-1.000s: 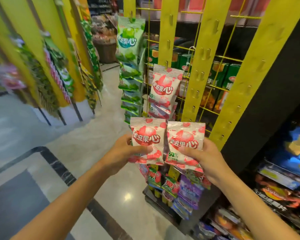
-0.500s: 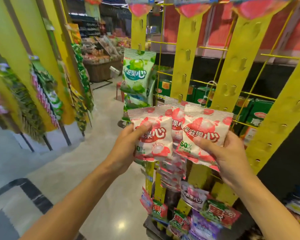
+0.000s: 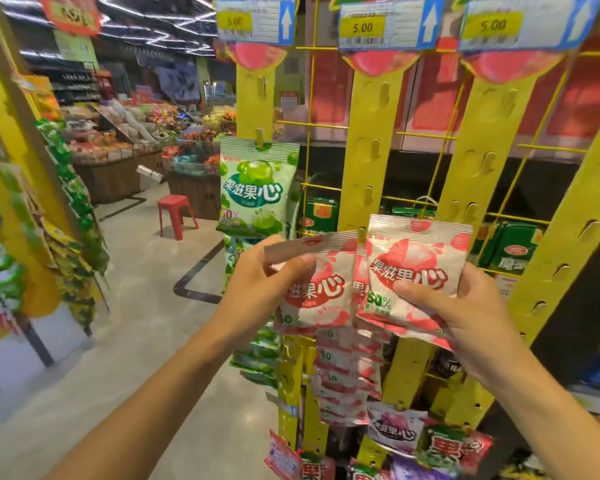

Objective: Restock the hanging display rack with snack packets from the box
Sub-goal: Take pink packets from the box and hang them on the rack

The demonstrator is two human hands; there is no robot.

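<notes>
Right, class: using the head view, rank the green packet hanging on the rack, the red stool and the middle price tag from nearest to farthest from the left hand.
1. Green packet, hanging just above the left hand.
2. Red stool, on the floor, up and to its left.
3. Middle price tag, at the rack's top, high to its right.

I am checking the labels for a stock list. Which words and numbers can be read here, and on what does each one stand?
"5.00": three yellow price tags atop the yellow hanging strips.
"果滋果心", "50%": green hanging packet.
"果滋果心", "50%": red-and-white packet gripped by the right hand.
"滋果心": red-and-white packet pinched by the left hand.
Barcodes, small print, green cartons: unreadable.
</notes>
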